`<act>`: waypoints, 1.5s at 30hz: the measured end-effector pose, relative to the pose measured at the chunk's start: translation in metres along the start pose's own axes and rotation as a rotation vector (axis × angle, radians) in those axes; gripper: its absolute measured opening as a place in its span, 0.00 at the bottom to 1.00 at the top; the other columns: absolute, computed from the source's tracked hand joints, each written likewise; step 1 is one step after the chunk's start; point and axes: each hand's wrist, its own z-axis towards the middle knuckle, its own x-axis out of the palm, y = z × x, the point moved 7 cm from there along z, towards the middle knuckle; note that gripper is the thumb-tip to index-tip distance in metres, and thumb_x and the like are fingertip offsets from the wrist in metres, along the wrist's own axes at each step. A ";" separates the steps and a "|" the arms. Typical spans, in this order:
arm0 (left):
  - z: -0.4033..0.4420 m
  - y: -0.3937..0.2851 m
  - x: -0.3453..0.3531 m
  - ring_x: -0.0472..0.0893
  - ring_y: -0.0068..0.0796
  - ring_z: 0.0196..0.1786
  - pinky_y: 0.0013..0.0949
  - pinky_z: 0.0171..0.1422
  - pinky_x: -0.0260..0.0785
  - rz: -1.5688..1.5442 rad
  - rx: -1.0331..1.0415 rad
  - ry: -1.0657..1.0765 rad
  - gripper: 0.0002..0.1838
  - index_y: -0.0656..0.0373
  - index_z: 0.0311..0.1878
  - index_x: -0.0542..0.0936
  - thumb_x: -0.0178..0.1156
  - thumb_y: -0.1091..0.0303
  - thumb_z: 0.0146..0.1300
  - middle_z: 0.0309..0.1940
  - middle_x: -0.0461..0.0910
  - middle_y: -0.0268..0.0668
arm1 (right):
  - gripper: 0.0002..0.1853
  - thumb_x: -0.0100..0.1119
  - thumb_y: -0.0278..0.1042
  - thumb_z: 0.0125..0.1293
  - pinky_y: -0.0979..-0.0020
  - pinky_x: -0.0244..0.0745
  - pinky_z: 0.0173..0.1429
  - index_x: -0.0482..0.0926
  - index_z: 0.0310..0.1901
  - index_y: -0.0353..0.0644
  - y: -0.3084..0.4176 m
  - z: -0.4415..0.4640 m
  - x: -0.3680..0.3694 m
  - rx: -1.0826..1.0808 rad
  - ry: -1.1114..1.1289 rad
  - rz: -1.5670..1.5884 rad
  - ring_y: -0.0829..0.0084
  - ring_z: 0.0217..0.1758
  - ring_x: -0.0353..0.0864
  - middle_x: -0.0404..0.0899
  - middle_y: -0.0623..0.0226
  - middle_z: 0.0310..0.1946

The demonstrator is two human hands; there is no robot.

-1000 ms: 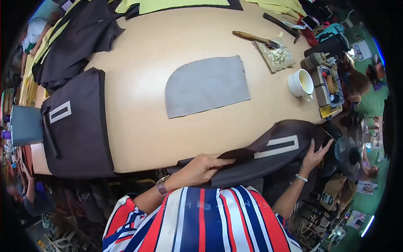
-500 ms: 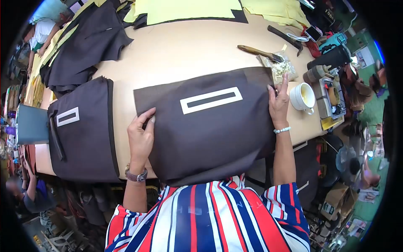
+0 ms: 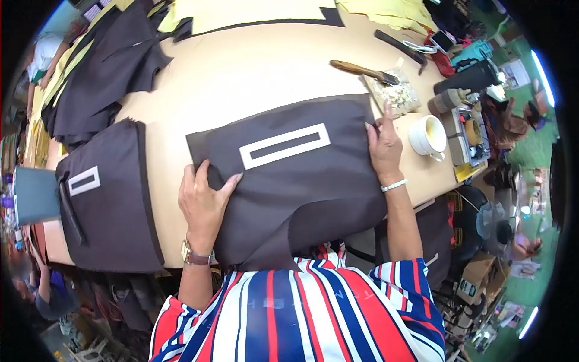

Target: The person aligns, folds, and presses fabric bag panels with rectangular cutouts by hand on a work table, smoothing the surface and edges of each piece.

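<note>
A dark brown fabric panel (image 3: 313, 181) lies in front of me, its near part folded and hanging toward my shirt. A white rectangular frame-shaped patch (image 3: 285, 146) is on its upper half. My left hand (image 3: 205, 196) grips the panel's left edge, thumb on top and the fingertips partly hidden at the edge. At the right edge, my right hand (image 3: 385, 148) pinches the fabric with the thumb, while its index finger points up. To the left lies a stack of similar dark panels (image 3: 114, 217), bearing another white frame patch (image 3: 84, 181) and a dark narrow strip (image 3: 71, 214).
A white cup (image 3: 427, 137) stands right of my right hand. Behind it are a brush (image 3: 365, 72) on a plastic bag (image 3: 395, 96), a hammer (image 3: 401, 47) and a bottle (image 3: 447, 101). Dark and yellow cut pieces (image 3: 241, 12) lie at the back. Other people sit far left.
My left hand has shifted inward, its thumb now over the fabric. The panel's near part has lifted into a larger fold. The whole view has moved slightly, so the table things appear further left.
</note>
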 end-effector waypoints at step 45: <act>-0.015 -0.023 0.030 0.57 0.46 0.69 0.70 0.67 0.38 0.155 0.414 0.149 0.23 0.53 0.58 0.74 0.57 0.55 0.61 0.63 0.67 0.38 | 0.27 0.39 0.15 0.48 0.64 0.58 0.67 0.79 0.49 0.43 0.099 -0.011 -0.012 0.107 0.533 0.613 0.54 0.65 0.64 0.64 0.49 0.62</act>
